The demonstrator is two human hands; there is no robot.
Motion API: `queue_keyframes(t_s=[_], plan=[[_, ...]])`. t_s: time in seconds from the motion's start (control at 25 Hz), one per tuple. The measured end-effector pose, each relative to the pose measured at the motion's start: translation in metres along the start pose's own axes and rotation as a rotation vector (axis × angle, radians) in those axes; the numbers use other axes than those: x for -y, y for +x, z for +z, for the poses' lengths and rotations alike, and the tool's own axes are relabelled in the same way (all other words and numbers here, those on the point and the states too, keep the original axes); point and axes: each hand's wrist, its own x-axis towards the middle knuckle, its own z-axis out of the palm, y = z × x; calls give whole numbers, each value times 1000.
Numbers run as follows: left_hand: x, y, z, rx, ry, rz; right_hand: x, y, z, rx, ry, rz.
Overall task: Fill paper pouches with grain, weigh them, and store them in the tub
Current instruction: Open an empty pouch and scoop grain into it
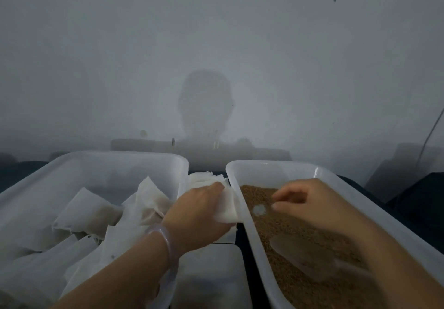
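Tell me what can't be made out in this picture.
Scale, head view: no reading shows; blurred, partly under the left forearm, cut by the bottom edge.
Right hand, head view: motion blur hides whether it pinches anything.
Pouch stack, head view: the left hand, gripping a pouch, covers its near part.

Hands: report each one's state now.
Left hand: grips a paper pouch.
Right hand: loosely curled above the grain, holding nothing.
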Motion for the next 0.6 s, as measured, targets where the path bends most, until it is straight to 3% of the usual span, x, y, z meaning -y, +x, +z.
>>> queue_keyframes(t_s=[0.08, 0.16, 0.24, 0.48, 0.6], plan=[[2, 0, -3, -38, -99, -54, -42, -12, -24, 165, -225, 241], [2, 1, -1, -61, -206, -70, -80, -29, -28, 449, -357, 469], [0, 1, 2, -47, -259, -61, -101, -42, -20, 555, -328, 500], [3, 0, 7, -3, -244, -76, -102, -29, -16, 195, -363, 376], [3, 0, 8, -14, -226, -62, -93, -18, -6, 170, -374, 266]])
